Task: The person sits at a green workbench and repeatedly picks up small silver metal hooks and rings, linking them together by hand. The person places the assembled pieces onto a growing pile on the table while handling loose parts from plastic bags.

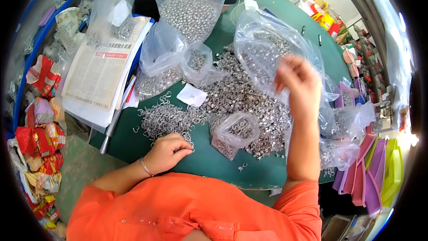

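My left hand (167, 154), fingers narrowed, rests at silver hooks (167, 118) heaped on the green table (214, 174); my right hand (299, 80), loosely curled, hangs over a large clear bag (256, 60). Whether either grips a piece, I cannot tell. A small bag (243, 143) has its mouth rolled, likely to stay open.

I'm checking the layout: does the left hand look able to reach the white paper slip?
Probably yes: the white slip looks uncovered, ahead and rightward of the left hand, with only loose curved metal pieces lying low between them.
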`<action>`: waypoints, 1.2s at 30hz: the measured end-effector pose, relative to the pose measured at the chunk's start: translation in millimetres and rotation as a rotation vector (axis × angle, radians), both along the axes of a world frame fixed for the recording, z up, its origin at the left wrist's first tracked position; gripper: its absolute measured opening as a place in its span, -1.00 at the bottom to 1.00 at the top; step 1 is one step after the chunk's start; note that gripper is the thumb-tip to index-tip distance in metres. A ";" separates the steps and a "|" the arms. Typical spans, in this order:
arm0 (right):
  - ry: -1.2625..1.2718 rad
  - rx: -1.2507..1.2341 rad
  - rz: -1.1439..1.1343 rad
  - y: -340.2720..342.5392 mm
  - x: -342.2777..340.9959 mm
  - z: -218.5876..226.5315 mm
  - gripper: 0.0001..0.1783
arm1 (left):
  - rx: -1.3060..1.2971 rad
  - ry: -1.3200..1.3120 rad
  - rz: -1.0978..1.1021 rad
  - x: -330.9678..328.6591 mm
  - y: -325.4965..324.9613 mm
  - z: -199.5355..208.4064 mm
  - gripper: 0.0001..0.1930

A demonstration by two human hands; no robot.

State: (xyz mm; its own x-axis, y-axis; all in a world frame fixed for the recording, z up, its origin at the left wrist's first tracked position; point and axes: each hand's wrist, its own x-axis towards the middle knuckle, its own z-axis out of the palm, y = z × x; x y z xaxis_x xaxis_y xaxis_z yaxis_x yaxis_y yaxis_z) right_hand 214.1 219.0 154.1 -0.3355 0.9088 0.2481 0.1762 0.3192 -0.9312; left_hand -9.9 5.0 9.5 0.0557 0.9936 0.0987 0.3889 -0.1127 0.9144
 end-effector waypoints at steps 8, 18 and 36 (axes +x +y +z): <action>0.266 0.238 -0.141 102.8 4.1 21.3 -0.55 | -0.062 -0.029 0.044 -15.7 -13.1 -5.4 -0.93; -0.359 0.544 0.912 -131.1 -46.9 -129.9 -0.72 | -0.035 0.200 -0.024 -16.7 -22.0 -17.3 -0.92; -0.472 0.210 0.298 -149.8 -29.9 -155.9 -0.72 | -0.137 -0.163 0.083 -1.7 -10.6 -7.9 -0.89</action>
State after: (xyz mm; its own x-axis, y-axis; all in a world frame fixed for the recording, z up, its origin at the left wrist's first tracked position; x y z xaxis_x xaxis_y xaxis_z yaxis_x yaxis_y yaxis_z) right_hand 184.2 69.3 -1.9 -0.6866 0.7058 0.1747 0.4297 0.5877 -0.6855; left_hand -11.6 -5.6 1.6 -0.0320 0.9988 -0.0360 0.2373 0.0426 0.9705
